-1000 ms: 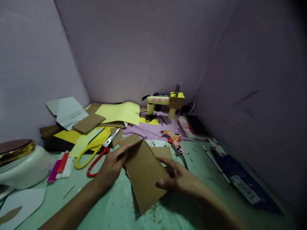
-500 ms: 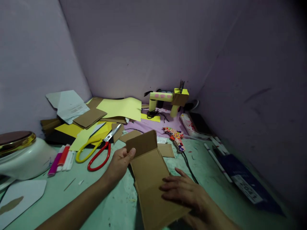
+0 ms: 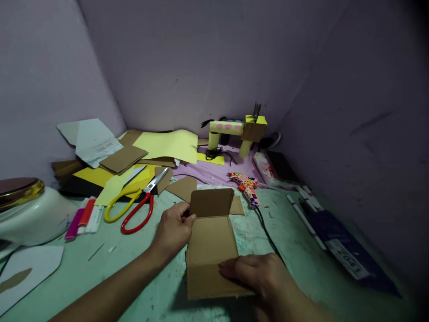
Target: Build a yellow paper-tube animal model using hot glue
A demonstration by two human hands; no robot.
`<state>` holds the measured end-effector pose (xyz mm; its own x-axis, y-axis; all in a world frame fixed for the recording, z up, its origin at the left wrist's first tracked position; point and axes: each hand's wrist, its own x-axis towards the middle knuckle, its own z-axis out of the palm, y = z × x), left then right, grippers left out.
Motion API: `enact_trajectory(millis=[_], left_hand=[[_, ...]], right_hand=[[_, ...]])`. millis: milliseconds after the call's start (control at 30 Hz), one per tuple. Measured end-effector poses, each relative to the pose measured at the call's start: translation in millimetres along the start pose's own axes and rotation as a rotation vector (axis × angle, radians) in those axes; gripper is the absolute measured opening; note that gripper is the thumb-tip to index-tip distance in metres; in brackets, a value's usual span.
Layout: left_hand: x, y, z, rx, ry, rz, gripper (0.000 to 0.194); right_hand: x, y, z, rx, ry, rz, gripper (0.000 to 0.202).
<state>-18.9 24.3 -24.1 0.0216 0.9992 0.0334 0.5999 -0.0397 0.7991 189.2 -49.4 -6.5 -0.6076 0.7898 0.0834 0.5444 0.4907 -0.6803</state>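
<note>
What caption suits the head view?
Both hands, left hand and right hand, fold a cardboard piece beside scissors.

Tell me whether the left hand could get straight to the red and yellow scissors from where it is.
Probably yes. The left hand is pinching the folded cardboard piece at its left edge, and the scissors lie just to its left on the green table. Nothing lies between them, though it would have to let go first.

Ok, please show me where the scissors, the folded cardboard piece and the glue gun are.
scissors point(image 3: 139, 206): head view, on the red handle near the pivot.
folded cardboard piece point(image 3: 211, 239): head view, on its flat middle panel.
glue gun point(image 3: 247, 187): head view, on its patterned body.
</note>
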Motion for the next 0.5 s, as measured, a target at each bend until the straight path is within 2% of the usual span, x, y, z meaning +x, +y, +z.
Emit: enact_trajectory(millis=[100, 200, 267, 400, 500], left_hand=[[-1, 4, 1.2, 0.033, 0.034, -0.017, 0.012], [-4, 5, 1.3, -0.079, 0.051, -0.035, 0.039], [-5, 2, 0.2, -0.195, 0.052, -0.052, 0.049], [-4, -3, -5.8, -0.352, 0.101, -0.098, 0.054], [-2, -2, -11.7, -0.445, 0.117, -0.153, 0.050]], right_hand=[[3, 1, 1, 0.012, 0.007, 0.004, 0.049], [3, 0, -5, 0.065, -0.038, 0.048, 0.051], [-1, 0, -11, 0.164, -0.035, 0.101, 0.054], [-19, 5, -21, 0.373, 0.041, 0.162, 0.076], [-27, 11, -28, 0.361, 0.069, 0.148, 0.076]])
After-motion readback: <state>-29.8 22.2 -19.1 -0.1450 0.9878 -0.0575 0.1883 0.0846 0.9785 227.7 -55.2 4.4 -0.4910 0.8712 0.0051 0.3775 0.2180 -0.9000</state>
